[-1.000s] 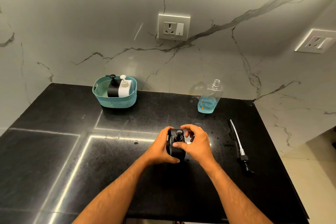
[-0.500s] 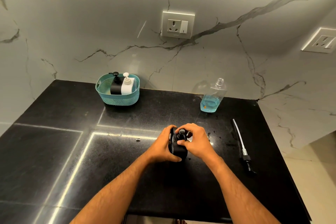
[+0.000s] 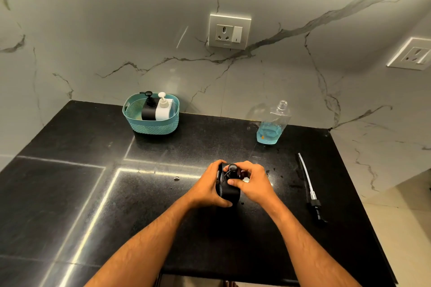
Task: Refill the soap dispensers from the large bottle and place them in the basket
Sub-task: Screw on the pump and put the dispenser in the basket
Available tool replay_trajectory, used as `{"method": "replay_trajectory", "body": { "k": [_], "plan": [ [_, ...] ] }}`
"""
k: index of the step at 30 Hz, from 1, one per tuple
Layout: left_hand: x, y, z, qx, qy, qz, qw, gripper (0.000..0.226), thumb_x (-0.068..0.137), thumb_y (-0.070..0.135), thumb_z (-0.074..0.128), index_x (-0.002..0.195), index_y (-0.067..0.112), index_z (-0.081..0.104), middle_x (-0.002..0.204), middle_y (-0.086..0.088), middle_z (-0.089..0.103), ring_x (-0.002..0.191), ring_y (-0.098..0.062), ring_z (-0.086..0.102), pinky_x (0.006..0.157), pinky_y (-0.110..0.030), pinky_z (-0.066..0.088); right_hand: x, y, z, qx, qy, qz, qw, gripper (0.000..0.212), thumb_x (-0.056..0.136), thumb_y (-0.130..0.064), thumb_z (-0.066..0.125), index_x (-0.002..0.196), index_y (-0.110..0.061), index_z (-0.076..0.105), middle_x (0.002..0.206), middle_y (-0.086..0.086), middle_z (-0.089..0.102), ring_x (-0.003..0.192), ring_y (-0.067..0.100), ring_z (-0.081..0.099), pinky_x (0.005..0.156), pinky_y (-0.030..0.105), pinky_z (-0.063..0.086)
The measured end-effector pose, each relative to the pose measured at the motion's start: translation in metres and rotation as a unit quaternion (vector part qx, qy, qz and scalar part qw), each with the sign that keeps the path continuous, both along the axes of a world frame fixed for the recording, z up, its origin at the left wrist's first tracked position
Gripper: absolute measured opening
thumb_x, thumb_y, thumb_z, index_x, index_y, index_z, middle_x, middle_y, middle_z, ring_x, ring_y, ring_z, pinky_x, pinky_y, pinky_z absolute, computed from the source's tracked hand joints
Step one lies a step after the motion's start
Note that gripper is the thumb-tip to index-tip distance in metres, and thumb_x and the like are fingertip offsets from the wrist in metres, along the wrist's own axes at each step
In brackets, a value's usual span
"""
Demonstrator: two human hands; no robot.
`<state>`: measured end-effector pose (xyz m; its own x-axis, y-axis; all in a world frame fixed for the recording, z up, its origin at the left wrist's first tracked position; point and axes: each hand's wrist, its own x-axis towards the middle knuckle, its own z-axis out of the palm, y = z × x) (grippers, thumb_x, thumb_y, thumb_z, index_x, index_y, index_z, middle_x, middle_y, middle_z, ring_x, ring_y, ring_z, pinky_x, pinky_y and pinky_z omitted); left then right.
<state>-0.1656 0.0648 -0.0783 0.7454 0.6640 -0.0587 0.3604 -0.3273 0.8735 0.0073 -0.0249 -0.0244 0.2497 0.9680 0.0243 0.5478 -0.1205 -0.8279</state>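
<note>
Both hands (image 3: 233,184) around black dispenser (image 3: 229,190); label, if any, unreadable.

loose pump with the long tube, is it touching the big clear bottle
Apart. The head view shows the loose pump lying flat on the counter, with bare black surface between its tube tip and the big clear bottle standing behind it.

Pale marble wall (image 3: 93,30), dark veins running across. Socket (image 3: 229,31) with switch set in it, centre; second socket (image 3: 411,53) on the right-hand wall. Black speckled desk (image 3: 70,193) below, glossy, bright strips of light reflecting in straight lines over its left half. Beige tiled floor (image 3: 401,228) past the right edge.
</note>
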Motion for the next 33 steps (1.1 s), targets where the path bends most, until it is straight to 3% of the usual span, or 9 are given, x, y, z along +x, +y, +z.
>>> {"method": "replay_trajectory", "body": {
  "k": [4, 9, 13, 16, 20, 23, 26, 29, 33],
  "plan": [
    [0.0, -0.001, -0.001, 0.001, 0.0, 0.004, 1.0, 0.103, 0.058, 0.028, 0.097, 0.141, 0.035, 0.037, 0.139, 0.011, 0.044, 0.128, 0.001, 0.048, 0.099, -0.012, 0.046, -0.014, -0.005, -0.002, 0.055, 0.065, -0.083, 0.993, 0.049, 0.061, -0.003, 0.094, 0.095, -0.034, 0.079, 0.088, -0.004, 0.074, 0.084, 0.005, 0.071, 0.08, 0.024, 0.056],
    [0.0, -0.004, -0.002, 0.001, -0.014, 0.015, 1.0, 0.1, 0.058, 0.025, 0.097, 0.14, 0.032, 0.04, 0.137, 0.01, 0.046, 0.126, 0.001, 0.049, 0.1, -0.016, 0.049, -0.034, -0.009, -0.01, 0.086, 0.1, -0.171, 0.976, 0.051, 0.059, -0.005, 0.097, 0.096, -0.033, 0.078, 0.093, -0.006, 0.074, 0.084, 0.005, 0.074, 0.076, 0.014, 0.056],
    [0.0, -0.004, -0.001, -0.004, -0.017, 0.012, 1.0, 0.102, 0.057, 0.024, 0.097, 0.141, 0.031, 0.04, 0.139, 0.009, 0.045, 0.128, 0.001, 0.048, 0.101, -0.016, 0.047, -0.025, -0.011, -0.012, 0.062, 0.105, -0.113, 0.986, 0.054, 0.067, -0.003, 0.092, 0.108, -0.034, 0.075, 0.097, -0.001, 0.069, 0.084, -0.001, 0.065, 0.077, 0.014, 0.05],
    [-0.001, -0.002, -0.002, -0.008, -0.013, 0.005, 1.0, 0.104, 0.058, 0.024, 0.097, 0.143, 0.03, 0.038, 0.141, 0.008, 0.043, 0.132, -0.001, 0.046, 0.103, -0.015, 0.045, -0.01, -0.009, -0.008, 0.018, 0.088, -0.047, 0.995, 0.058, 0.074, -0.002, 0.087, 0.112, -0.043, 0.072, 0.096, 0.005, 0.062, 0.085, 0.011, 0.06, 0.08, 0.03, 0.051],
    [0.0, -0.002, -0.002, -0.004, -0.01, 0.0, 1.0, 0.108, 0.058, 0.028, 0.097, 0.147, 0.029, 0.036, 0.144, 0.008, 0.042, 0.134, -0.005, 0.047, 0.108, -0.026, 0.049, -0.015, -0.01, -0.006, 0.052, 0.101, -0.087, 0.99, 0.057, 0.067, 0.002, 0.09, 0.103, -0.041, 0.075, 0.087, -0.003, 0.065, 0.082, 0.001, 0.065, 0.078, 0.017, 0.05],
    [0.002, -0.003, -0.002, 0.004, -0.013, 0.004, 1.0, 0.106, 0.055, 0.03, 0.096, 0.144, 0.029, 0.038, 0.142, 0.006, 0.044, 0.132, -0.008, 0.05, 0.107, -0.035, 0.052, -0.027, -0.011, -0.015, 0.078, 0.116, -0.166, 0.976, 0.054, 0.061, -0.001, 0.093, 0.098, -0.037, 0.08, 0.087, -0.003, 0.071, 0.085, 0.012, 0.073, 0.078, 0.023, 0.058],
    [0.001, -0.003, -0.002, 0.009, -0.013, 0.007, 1.0, 0.105, 0.055, 0.031, 0.096, 0.143, 0.029, 0.039, 0.14, 0.005, 0.046, 0.13, -0.009, 0.05, 0.106, -0.036, 0.052, -0.038, -0.011, -0.018, 0.09, 0.08, -0.208, 0.971, 0.051, 0.061, -0.003, 0.094, 0.1, -0.032, 0.08, 0.084, -0.005, 0.07, 0.08, 0.007, 0.07, 0.074, 0.021, 0.056],
    [0.0, -0.002, 0.0, 0.003, -0.015, 0.002, 1.0, 0.103, 0.056, 0.027, 0.097, 0.141, 0.03, 0.04, 0.14, 0.006, 0.045, 0.131, -0.004, 0.048, 0.107, -0.027, 0.049, -0.029, -0.009, -0.015, 0.062, 0.07, -0.132, 0.987, 0.05, 0.068, -0.004, 0.091, 0.109, -0.028, 0.078, 0.092, -0.002, 0.061, 0.081, -0.007, 0.058, 0.074, 0.01, 0.045],
    [0.0, 0.0, -0.001, 0.001, -0.011, -0.01, 1.0, 0.104, 0.058, 0.025, 0.098, 0.144, 0.03, 0.038, 0.143, 0.006, 0.043, 0.134, -0.002, 0.045, 0.109, -0.021, 0.045, -0.007, -0.003, -0.003, 0.002, 0.061, -0.002, 0.998, 0.049, 0.076, -0.003, 0.085, 0.119, -0.023, 0.077, 0.096, 0.006, 0.06, 0.086, -0.009, 0.054, 0.08, 0.012, 0.041]
  ]
}}
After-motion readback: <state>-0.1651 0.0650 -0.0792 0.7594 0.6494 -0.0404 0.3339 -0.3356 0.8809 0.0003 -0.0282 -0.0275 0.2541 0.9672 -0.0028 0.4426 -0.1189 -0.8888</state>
